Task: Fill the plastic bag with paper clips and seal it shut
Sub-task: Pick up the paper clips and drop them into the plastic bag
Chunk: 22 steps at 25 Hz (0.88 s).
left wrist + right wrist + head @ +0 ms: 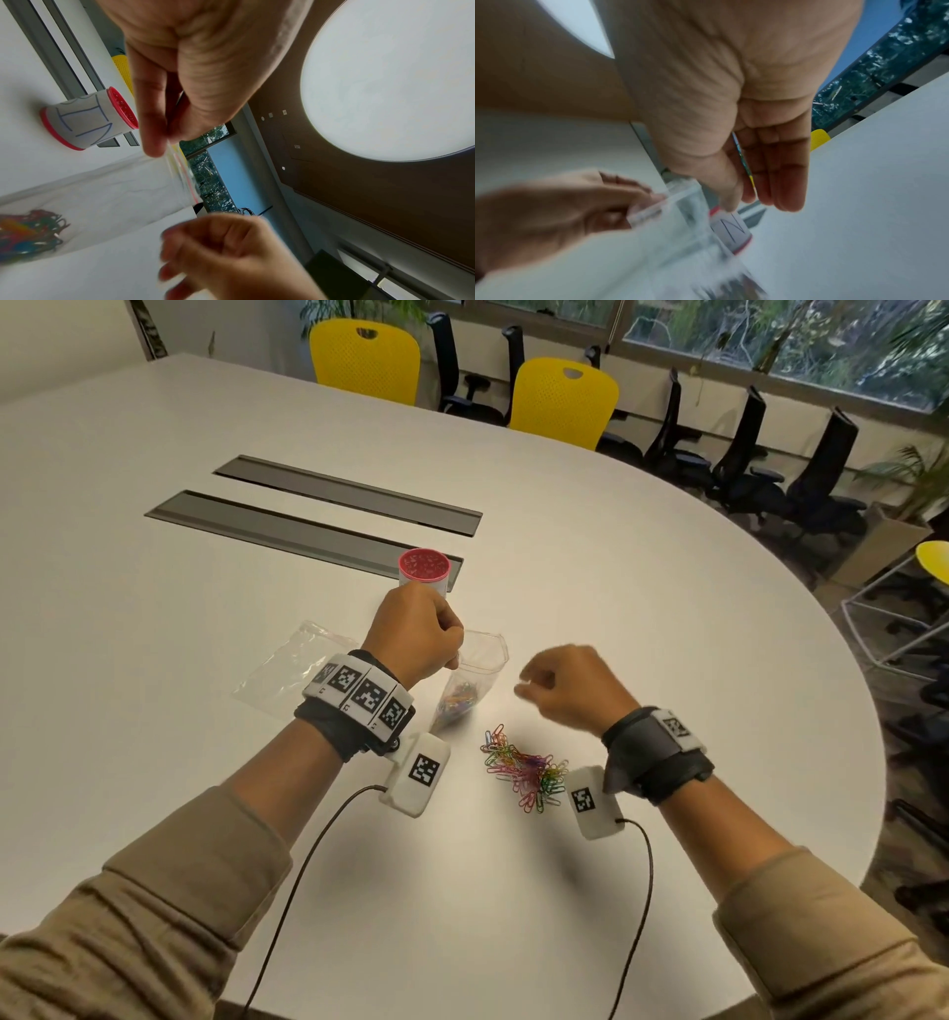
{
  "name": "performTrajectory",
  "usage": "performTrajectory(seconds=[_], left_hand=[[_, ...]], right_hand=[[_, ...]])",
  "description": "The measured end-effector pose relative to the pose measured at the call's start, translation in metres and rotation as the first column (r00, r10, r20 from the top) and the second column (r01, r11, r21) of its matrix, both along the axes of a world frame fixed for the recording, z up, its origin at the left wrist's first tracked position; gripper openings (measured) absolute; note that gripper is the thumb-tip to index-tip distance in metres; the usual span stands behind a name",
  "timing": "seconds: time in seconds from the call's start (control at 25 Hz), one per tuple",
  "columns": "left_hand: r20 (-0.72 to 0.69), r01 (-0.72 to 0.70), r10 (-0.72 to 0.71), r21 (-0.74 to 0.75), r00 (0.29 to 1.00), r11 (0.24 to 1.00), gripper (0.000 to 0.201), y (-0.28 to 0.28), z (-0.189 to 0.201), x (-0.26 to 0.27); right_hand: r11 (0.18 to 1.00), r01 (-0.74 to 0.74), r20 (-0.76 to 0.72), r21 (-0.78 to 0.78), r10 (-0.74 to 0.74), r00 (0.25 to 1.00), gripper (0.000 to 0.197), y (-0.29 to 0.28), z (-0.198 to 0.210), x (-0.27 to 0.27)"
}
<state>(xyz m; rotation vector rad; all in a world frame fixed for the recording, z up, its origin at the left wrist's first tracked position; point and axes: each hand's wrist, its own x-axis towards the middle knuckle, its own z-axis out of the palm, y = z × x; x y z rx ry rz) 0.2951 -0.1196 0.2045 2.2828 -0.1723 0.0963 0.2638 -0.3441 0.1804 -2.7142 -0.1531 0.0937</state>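
Observation:
My left hand (452,654) pinches the rim of a clear zip bag (480,660) between thumb and finger and holds it up with its mouth open. Several coloured paper clips (458,702) lie in its bottom. In the left wrist view the pinch (164,146) sits on the bag (115,192) by its red seal strip. My right hand (529,685) hovers just right of the bag's mouth, blurred. In the right wrist view its thumb and fingers (741,194) pinch thin coloured clips (744,162) seen edge-on. A loose pile of clips (526,770) lies on the white table (642,588) in front of the right wrist.
A second, empty clear bag (292,670) lies flat left of my left wrist. A white cylinder with a red lid (424,568) stands just beyond my left hand. Two grey cable troughs (308,531) run across the table's middle. Chairs line the far edge.

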Motion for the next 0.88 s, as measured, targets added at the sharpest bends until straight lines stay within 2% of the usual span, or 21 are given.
performTrajectory(seconds=[0.12,0.2,0.24,0.32,0.44,0.6,0.76,0.88], left_hand=[[-0.002,-0.004,0.004,-0.005,1.000,1.000,0.014,0.002,-0.001,-0.001],[-0.009,-0.006,0.006,-0.007,1.000,1.000,0.014,0.002,-0.002,-0.001],[-0.012,-0.007,0.007,-0.006,1.000,1.000,0.013,0.002,-0.001,-0.001],[-0.010,-0.010,0.010,0.002,1.000,1.000,0.013,0.003,-0.001,-0.001],[-0.008,-0.012,0.012,-0.008,1.000,1.000,0.012,0.003,-0.001,-0.002],[-0.011,-0.009,0.009,0.001,1.000,1.000,0.012,0.001,-0.003,-0.003],[-0.017,-0.007,0.007,0.001,1.000,1.000,0.011,0.000,-0.003,-0.005],[-0.020,-0.009,0.009,0.004,1.000,1.000,0.010,-0.001,-0.002,-0.007]], right_hand=[[0.957,-0.226,-0.257,-0.180,0.176,0.950,0.065,0.004,-0.039,-0.016],[0.914,-0.340,-0.315,-0.220,0.263,0.912,0.080,0.009,-0.059,-0.025],[0.891,-0.374,-0.310,-0.257,0.290,0.905,0.080,0.012,-0.066,-0.030],[0.859,-0.410,-0.259,-0.306,0.339,0.904,0.070,0.014,-0.075,-0.037],[0.840,-0.429,-0.152,-0.333,0.401,0.903,0.044,0.010,-0.082,-0.045],[0.850,-0.415,-0.068,-0.324,0.417,0.907,0.016,0.008,-0.084,-0.050],[0.867,-0.378,-0.063,-0.324,0.379,0.923,0.013,0.008,-0.088,-0.052],[0.901,-0.349,-0.083,-0.258,0.339,0.937,0.014,0.009,-0.081,-0.050]])
